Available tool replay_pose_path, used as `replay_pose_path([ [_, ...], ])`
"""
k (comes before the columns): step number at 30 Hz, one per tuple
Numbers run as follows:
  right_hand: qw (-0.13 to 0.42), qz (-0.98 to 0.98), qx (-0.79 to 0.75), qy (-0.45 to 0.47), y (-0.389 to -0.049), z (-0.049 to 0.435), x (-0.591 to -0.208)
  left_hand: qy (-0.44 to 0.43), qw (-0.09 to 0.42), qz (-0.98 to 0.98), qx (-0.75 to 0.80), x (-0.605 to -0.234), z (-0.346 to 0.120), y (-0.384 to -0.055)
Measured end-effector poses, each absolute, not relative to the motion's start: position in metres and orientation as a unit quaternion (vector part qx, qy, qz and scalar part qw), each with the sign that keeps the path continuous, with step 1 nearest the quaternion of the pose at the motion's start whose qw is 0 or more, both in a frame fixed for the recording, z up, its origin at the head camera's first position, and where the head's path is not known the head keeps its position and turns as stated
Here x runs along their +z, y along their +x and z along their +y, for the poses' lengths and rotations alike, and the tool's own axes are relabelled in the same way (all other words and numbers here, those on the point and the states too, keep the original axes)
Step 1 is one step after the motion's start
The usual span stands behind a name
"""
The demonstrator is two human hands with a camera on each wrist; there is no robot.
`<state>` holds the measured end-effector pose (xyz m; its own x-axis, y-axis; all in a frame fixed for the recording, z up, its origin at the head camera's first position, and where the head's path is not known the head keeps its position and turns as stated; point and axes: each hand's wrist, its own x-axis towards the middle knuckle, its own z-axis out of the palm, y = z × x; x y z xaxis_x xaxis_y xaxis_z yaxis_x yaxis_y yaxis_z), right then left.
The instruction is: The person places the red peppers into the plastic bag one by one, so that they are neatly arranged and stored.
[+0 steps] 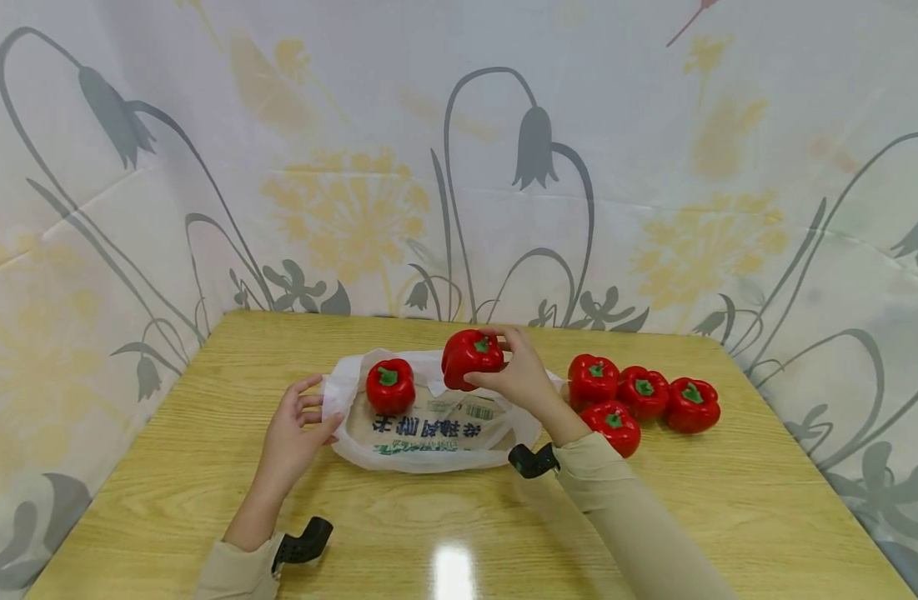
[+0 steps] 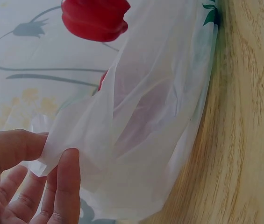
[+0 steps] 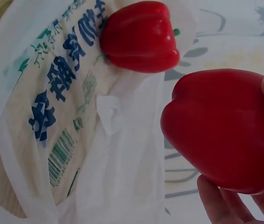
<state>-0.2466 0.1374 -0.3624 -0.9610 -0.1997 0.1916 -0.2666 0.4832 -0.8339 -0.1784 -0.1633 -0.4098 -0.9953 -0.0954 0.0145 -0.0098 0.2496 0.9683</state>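
1. Right hand (image 1: 522, 375) grips a red pepper (image 1: 471, 358), fingers and thumb curled round it, and holds it in the air above the far middle of the white plastic bag (image 1: 436, 429).
2. Left hand (image 1: 297, 425) pinches the left rim of the bag between thumb and fingers; the left wrist view shows the thin film caught at the fingertips (image 2: 66, 161), with the rim lifted off the desk (image 1: 166, 483).
3. What matters in space: the bag lies directly below and slightly nearer than the held pepper, its mouth facing left toward the left hand, its printed side up, and its long axis running left to right across the desk.
4. The right hand is the nearer of the two to the held pepper; the left hand is well to the left of it, at the edge of the bag.
5. A second pepper (image 1: 389, 386) rests on the left part of the bag, stem up, between the two hands and just left of the held one. The right wrist view shows it lying beside the printed lettering.
6. Four more peppers (image 1: 642, 400) sit in a close cluster on the desk to the right of the bag, just beyond the right forearm.
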Motion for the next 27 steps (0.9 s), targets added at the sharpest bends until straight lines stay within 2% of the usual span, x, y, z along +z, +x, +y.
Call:
replay_pose_path([
  [19,0.016,-0.882,0.452,0.134,-0.272,0.118,-0.381,0.03,0.039,-0.789,-0.612,-0.411,-0.164,-0.179],
  [27,-0.01,-0.886,0.439,0.148,-0.279,0.11,-0.391,0.029,0.04,-0.789,-0.613,-0.41,-0.164,-0.179],
])
